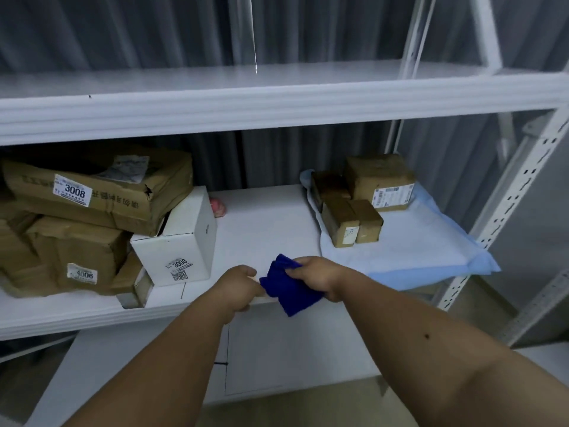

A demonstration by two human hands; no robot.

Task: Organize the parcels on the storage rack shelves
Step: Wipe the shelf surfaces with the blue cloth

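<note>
White rack shelf [264, 229]: parcels [92, 217] stacked left, cut off by frame. R hand [317, 277] grips blue cloth [288, 288]; L hand [238, 286] curled on cloth's edge, fingers hidden.

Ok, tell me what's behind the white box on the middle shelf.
Behind the white box, a pink rounded object shows at its right rear corner, resting on the shelf. Most of it is hidden by the box, so I cannot tell what it is or whether anything else sits there.
</note>
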